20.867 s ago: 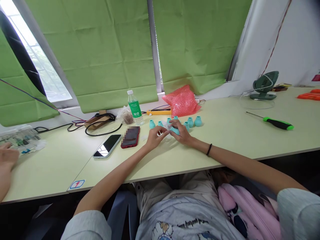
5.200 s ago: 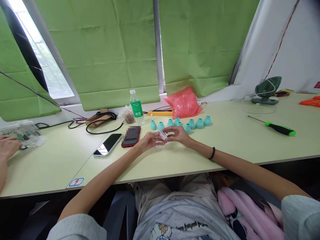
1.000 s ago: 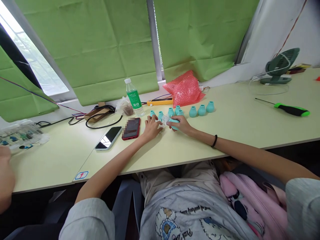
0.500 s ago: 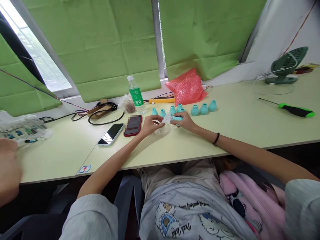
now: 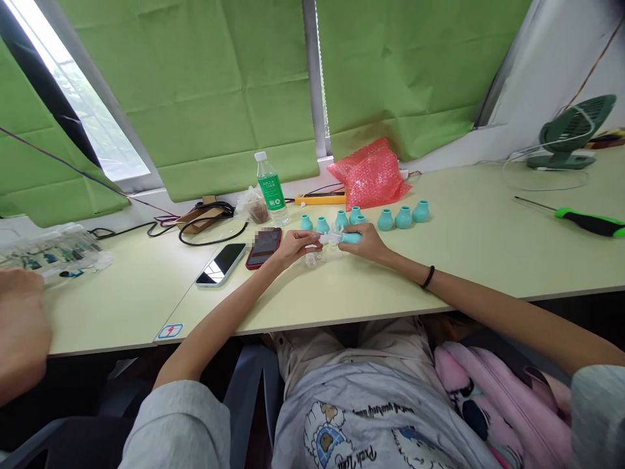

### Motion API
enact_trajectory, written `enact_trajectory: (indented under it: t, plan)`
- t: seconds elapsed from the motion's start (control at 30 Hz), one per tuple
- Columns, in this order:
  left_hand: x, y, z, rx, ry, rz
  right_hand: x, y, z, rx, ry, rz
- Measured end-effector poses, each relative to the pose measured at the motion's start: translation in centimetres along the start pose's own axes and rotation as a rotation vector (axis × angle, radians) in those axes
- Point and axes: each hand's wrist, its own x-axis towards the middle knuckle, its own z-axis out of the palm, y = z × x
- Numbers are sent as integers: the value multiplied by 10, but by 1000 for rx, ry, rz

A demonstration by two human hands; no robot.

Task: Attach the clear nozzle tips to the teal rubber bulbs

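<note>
My right hand [image 5: 368,241] is closed round a small teal vase-shaped piece [image 5: 349,238] lying on its side just above the table. My left hand [image 5: 291,247] pinches a small clear plastic wrapper [image 5: 326,238] at the mouth end of that piece. More clear wrapping [image 5: 312,258] lies on the table under my hands. A row of several like teal pieces [image 5: 403,217] stands upright just behind my hands.
A red phone [image 5: 263,247] and a light phone [image 5: 221,264] lie left of my hands. Behind stand a green-labelled water bottle [image 5: 271,190], pink bubble wrap [image 5: 370,172] and black cables [image 5: 209,221]. A green-handled screwdriver [image 5: 588,223] and fan [image 5: 569,132] are right. Another person's hand [image 5: 19,326] is at far left.
My hands have lifted the teal piece slightly off the table and drawn the clear wrapper out toward the left. The view has shifted a little.
</note>
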Motion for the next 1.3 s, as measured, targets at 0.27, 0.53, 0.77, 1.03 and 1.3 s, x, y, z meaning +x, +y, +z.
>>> enact_trajectory:
  t: [0.27,0.53,0.77,1.03,1.3]
  plan:
    - [-4,5,2,20,52,52,-3,4,2,-108,-15,-40]
    - [-9,6,2,418,60,124,-7,1,1,-225,-90,-102]
    - [-13,9,-2,450,-53,80,-6,-8,-8,-44,-311,-119]
    - [-18,16,5,563,-91,159,-2,-6,-14,282,-615,136]
    - [-22,21,13,648,-160,223,2,-8,-22,426,-775,228]
